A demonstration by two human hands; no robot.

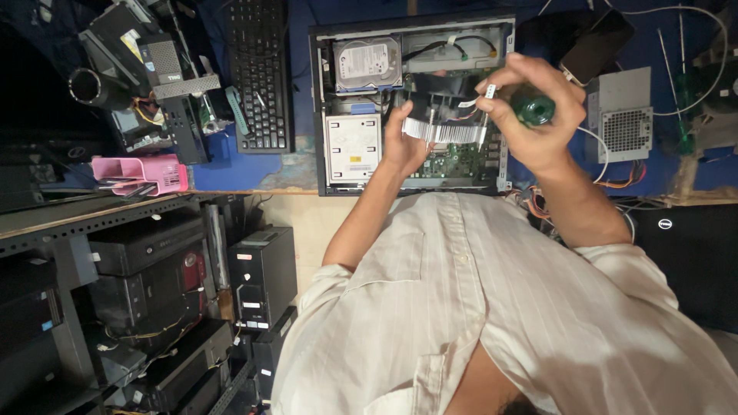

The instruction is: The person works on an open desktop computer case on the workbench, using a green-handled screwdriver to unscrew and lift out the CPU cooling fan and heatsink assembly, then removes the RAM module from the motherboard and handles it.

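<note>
Gripping a green screwdriver handle (532,106), right hand (538,115) above open computer case (503,165), left hand (403,142) open on heatsink (450,132).

A: The heatsink (452,132) under the left hand (403,146) looked like bare metal, thin bright fins catching the light.

B: And the screwdriver handle (532,106) in the right hand (538,107) was glossy green plastic, smooth, with a sheen on its end.

A: The hard drive (367,63) showed a dull silver metal lid with a paper label. The computer case (317,115) had matt dark metal walls.

B: The keyboard (260,73) was matt black plastic. The pink tray (142,173) was smooth plastic too.

A: The power supply (621,115) was grey sheet metal, perforated on one face. The shirt (500,307) was pale woven cloth, softly creased, faintly striped.
</note>
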